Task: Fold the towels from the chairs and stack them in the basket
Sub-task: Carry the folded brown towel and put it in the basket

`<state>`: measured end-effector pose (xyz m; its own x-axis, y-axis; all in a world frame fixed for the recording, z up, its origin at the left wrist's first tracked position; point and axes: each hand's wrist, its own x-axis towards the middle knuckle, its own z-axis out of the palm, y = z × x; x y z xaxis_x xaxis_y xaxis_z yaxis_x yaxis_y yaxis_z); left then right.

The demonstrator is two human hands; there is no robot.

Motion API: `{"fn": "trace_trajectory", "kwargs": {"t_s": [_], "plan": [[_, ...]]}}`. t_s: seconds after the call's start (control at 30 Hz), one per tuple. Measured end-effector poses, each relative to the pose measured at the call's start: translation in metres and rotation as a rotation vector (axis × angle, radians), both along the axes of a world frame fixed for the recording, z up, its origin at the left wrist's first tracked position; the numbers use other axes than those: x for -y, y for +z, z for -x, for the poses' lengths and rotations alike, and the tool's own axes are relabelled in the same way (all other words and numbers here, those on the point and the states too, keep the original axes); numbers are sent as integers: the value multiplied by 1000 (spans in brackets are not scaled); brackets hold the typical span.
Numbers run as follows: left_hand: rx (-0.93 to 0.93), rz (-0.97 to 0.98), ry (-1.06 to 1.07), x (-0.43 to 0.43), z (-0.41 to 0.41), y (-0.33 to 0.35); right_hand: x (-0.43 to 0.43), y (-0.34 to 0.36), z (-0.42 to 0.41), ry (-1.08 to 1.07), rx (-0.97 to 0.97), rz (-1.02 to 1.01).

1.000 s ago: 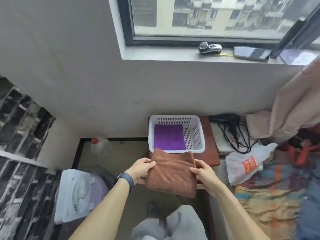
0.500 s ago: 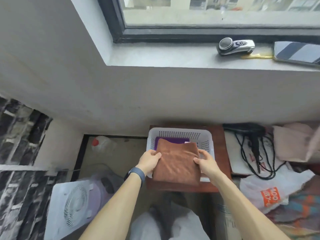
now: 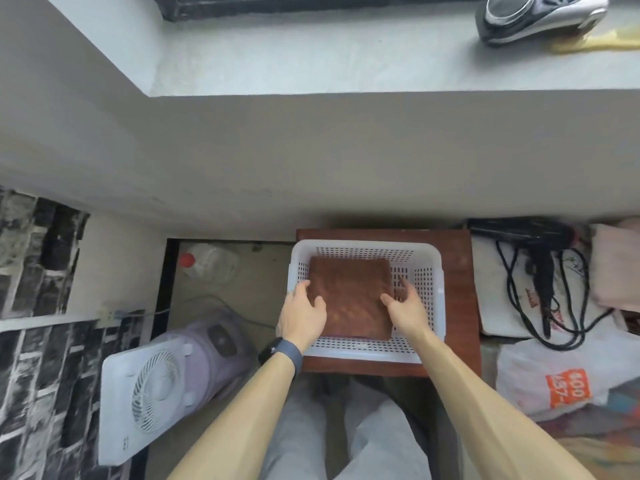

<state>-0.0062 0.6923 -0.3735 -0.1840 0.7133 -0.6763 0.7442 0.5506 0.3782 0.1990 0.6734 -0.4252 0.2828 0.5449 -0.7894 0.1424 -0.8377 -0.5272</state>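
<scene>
A folded brown towel (image 3: 349, 299) lies flat inside the white perforated basket (image 3: 363, 353), which stands on a small reddish-brown table (image 3: 460, 306). The towel covers the purple towel beneath it, so I cannot see that one clearly. My left hand (image 3: 303, 315), with a dark band on its wrist, rests at the towel's left edge with the thumb on the cloth and the fingers spread. At the towel's right edge is my right hand (image 3: 405, 310), fingers apart and the index finger pointing up. Neither hand grips the cloth.
A white fan (image 3: 152, 386) lies on the floor at the left, with a red-capped bottle (image 3: 207, 263) behind it. Right of the table are a black hair dryer with cable (image 3: 540, 271), a plastic bag (image 3: 561, 386) and pink cloth (image 3: 616, 265). A shaver (image 3: 540, 15) sits on the windowsill.
Both hands carried the brown towel forward from in front of the basket, lowered it onto the purple towel inside, and opened. The view has tilted down and moved closer.
</scene>
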Motion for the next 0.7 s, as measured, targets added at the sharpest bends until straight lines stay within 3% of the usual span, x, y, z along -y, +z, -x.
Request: {"fn": "trace_trajectory", "kwargs": {"t_s": [0.1,0.27,0.43,0.7], "plan": [[-73,-107,-198,11,-13,-3,8,0,5,-12,216,-83],[-164,-313,-492,4,-40,-34,14,-7,28,465,678,-457],[-239,-369,-606,-9,-33,-86,5,-52,35,749,713,-422],[-308,-395,-645,-9,-27,-122,5,-82,35,750,693,-401]]}}
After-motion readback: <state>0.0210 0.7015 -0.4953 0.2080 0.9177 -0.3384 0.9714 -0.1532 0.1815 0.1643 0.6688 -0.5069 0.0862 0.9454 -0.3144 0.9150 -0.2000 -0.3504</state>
